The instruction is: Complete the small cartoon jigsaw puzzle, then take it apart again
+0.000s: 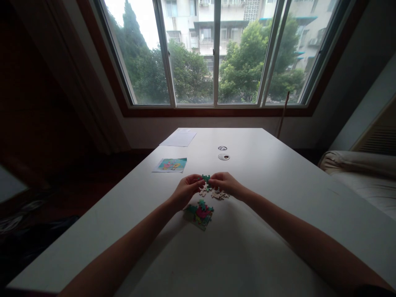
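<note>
1. The green puzzle pieces (206, 178) are held between the hands, just above the counter (266, 177); how many are joined there is too small to tell.
2. The left hand (185, 191) has its thumb and fingers pinched on the left side of these pieces. The right hand (229, 184) has its fingers closed at the right side, gripping at the edge as far as can be seen.
3. In handling, the pieces should be very light and fairly stiff, like thin wood or card. The faces may be a little slick, and the narrow tabs are likely the weakest parts, so the broad body of each piece, pinched front and back or by opposite edges, looks the surest hold.
4. A partly joined puzzle section (203, 213), pink, green and yellow, lies on the counter below the left hand. It would probably bend or come apart at the seams if lifted by 1 corner; flat support from beneath would suit it better.
5. Loose pieces (219, 195), pale side up, lie in a small cluster under and beside the right hand.
6. No container holds these pieces; they rest directly on the surface. Farther off lie a colourful picture sheet (170, 165), a white paper (179, 138) and 2 round flat items (224, 157), whose nature I cannot tell.
</note>
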Demonstrator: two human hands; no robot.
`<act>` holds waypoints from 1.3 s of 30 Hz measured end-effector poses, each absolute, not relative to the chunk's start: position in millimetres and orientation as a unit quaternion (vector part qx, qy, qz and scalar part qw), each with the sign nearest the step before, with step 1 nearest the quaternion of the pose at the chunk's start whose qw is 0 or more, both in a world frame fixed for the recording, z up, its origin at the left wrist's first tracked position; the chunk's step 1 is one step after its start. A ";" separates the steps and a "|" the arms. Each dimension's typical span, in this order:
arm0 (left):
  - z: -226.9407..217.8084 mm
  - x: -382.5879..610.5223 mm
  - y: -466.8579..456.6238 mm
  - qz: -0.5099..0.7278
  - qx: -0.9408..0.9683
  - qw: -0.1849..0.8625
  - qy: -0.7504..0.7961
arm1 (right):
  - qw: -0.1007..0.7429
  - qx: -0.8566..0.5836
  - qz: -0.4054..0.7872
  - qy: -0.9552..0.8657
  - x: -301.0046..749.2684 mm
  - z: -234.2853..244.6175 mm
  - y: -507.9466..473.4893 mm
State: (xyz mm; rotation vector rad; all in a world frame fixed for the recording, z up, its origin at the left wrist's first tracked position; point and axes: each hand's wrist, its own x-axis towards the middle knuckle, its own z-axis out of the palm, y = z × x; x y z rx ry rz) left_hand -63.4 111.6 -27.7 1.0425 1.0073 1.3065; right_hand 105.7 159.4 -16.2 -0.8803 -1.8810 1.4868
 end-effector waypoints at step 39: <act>-26.7 -71.0 112.0 0.489 0.551 0.477 0.478 | 0.322 -0.282 0.268 -0.863 107.6 -7.4 156.6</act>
